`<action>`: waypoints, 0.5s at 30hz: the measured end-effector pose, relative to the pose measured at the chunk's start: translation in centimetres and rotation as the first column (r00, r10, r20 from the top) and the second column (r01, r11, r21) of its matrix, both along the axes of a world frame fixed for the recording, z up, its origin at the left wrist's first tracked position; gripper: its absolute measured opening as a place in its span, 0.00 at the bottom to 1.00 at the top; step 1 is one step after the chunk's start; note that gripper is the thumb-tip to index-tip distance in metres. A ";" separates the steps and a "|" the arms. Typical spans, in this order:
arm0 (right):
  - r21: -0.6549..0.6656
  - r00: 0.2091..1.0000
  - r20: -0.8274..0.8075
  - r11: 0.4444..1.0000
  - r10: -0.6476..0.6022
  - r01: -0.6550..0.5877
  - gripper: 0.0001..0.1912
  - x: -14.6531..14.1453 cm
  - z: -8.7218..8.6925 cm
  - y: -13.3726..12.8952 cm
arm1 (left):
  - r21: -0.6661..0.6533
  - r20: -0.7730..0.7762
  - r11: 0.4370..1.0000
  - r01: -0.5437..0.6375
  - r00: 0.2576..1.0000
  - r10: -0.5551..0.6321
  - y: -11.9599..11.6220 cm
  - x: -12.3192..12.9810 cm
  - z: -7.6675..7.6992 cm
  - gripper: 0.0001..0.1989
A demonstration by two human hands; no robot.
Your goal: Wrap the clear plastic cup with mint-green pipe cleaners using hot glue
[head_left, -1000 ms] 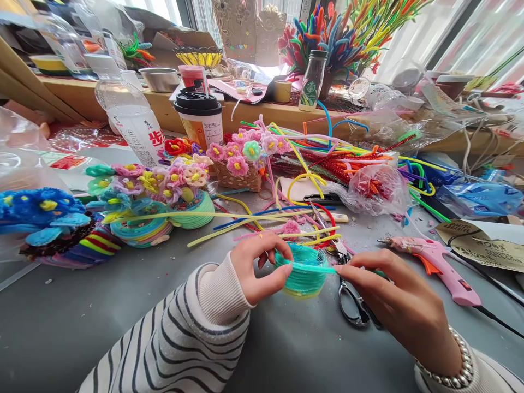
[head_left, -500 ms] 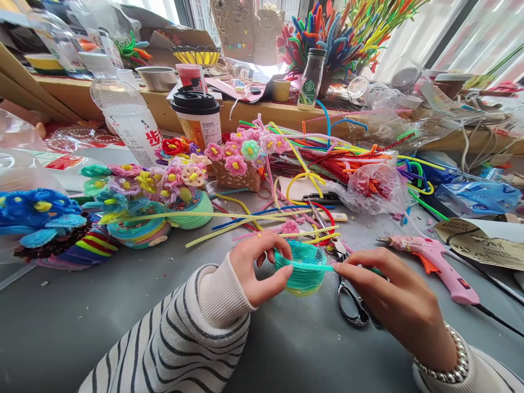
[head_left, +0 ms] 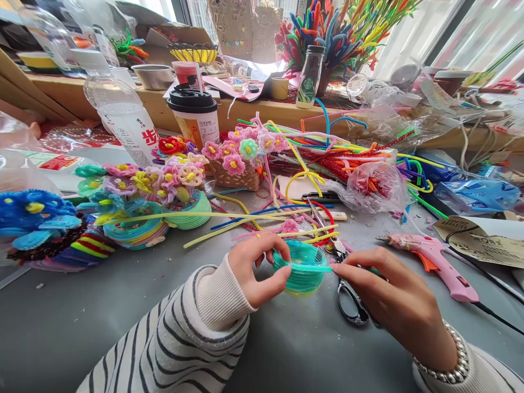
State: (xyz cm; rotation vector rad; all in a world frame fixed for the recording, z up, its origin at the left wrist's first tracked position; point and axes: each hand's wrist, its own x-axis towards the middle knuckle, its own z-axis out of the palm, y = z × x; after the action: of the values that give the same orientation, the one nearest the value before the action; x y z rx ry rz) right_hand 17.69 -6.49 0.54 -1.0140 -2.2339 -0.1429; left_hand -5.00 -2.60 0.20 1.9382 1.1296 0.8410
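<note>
A small round pot (head_left: 303, 282), wrapped in turquoise pipe cleaner with a yellow band at its base, sits in front of me. My left hand (head_left: 261, 268) pinches the pot's left rim, thumb outside and fingers at the inner side. On the right, my right hand (head_left: 391, 292) pinches a turquoise pipe cleaner (head_left: 317, 268) between thumb and forefinger, drawn along the pot's front near the rim. Scissors (head_left: 352, 307) lie beneath and beside my right hand, their handles partly hidden by it.
A pink glue gun (head_left: 440, 262) with its cord lies at the right. Pots of fuzzy flowers (head_left: 186, 210) stand at the left, near a plastic bottle (head_left: 123, 120) and a lidded cup (head_left: 194, 117). Loose yellow pipe cleaners (head_left: 229, 221) and a large bundle (head_left: 327, 158) lie behind the pot.
The view has shifted slightly. Both hands keep nearly the same pose on the pot and the turquoise pipe cleaner.
</note>
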 end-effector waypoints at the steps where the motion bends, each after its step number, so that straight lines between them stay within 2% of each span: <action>1: -0.003 1.000 0.000 1.000 0.004 -0.004 0.15 0.0 0.0 0.0 | 0.001 0.008 1.000 0.003 1.000 -0.003 0.0 0.0 0.0 0.05; 9: -0.012 1.000 -0.023 1.000 0.021 -0.021 0.15 -0.3 0.3 0.1 | 0.012 0.008 0.999 0.040 0.999 -0.040 0.1 0.0 0.3 0.03; 15: -0.066 0.994 -0.081 0.995 0.074 -0.080 0.13 -0.1 0.0 0.3 | 0.006 -0.013 0.999 0.040 0.999 -0.040 0.2 0.0 0.4 0.04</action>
State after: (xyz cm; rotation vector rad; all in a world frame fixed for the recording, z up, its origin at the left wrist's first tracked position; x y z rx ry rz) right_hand 17.54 -6.20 0.52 -0.9514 -2.2156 0.0078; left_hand -5.03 -2.44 0.63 1.9675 1.0936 0.8119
